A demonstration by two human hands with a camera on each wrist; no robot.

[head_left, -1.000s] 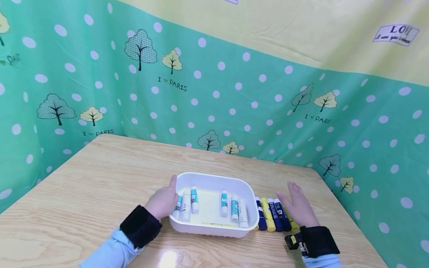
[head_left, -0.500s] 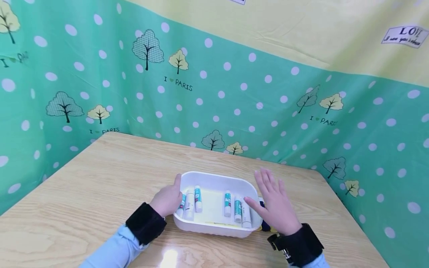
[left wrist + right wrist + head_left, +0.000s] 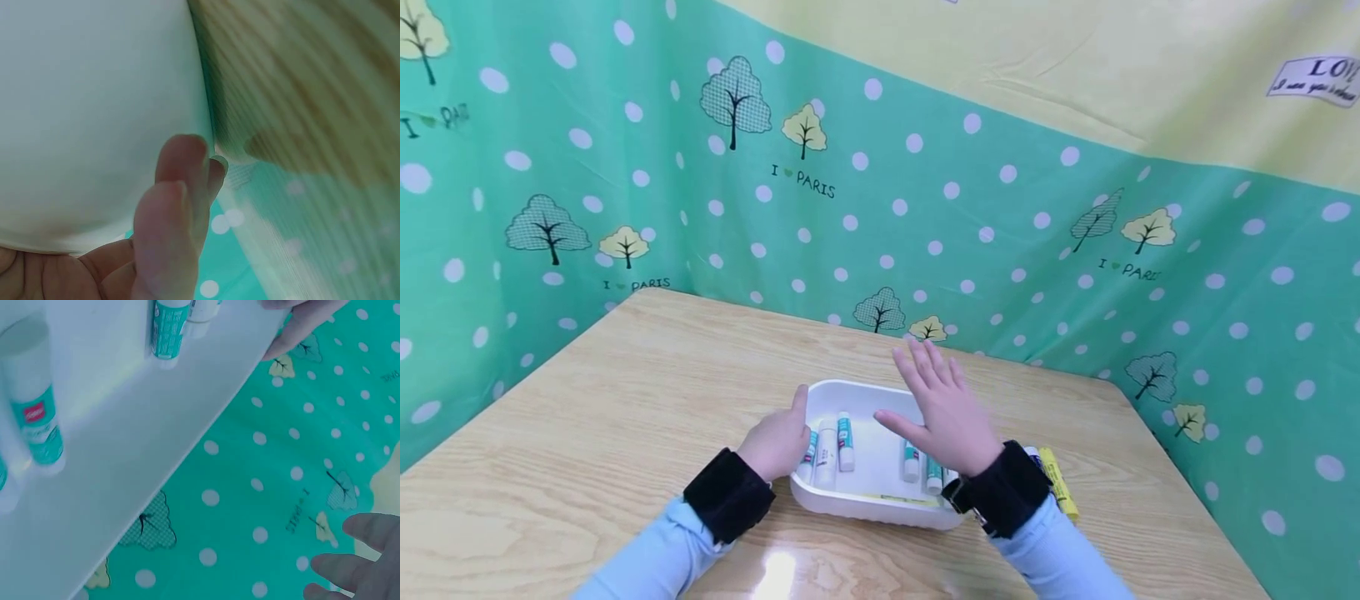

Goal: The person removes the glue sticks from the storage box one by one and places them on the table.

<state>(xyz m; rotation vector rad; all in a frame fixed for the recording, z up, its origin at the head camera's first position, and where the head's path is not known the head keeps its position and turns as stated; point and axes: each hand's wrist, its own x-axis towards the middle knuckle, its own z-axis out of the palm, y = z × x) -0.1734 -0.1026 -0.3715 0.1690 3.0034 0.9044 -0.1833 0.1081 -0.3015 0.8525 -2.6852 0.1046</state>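
Note:
A white plastic basin stands on the table, with white-and-teal glue sticks inside. One group of glue sticks lies at the left end, another group at the right end, partly behind my right hand. My left hand holds the basin's left rim; in the left wrist view its fingers lie along the outer wall. Over the right part of the basin hovers my right hand, fingers spread and holding nothing. The right wrist view shows a glue stick below that hand.
Right of the basin, a yellow stick and a dark blue stick lie on the wooden table, partly hidden by the right wrist. A green polka-dot curtain hangs behind the table.
My right hand has moved left from above the blue and yellow sticks to above the basin, fingers spread throughout. The left hand stays at the rim. The head view has shifted slightly.

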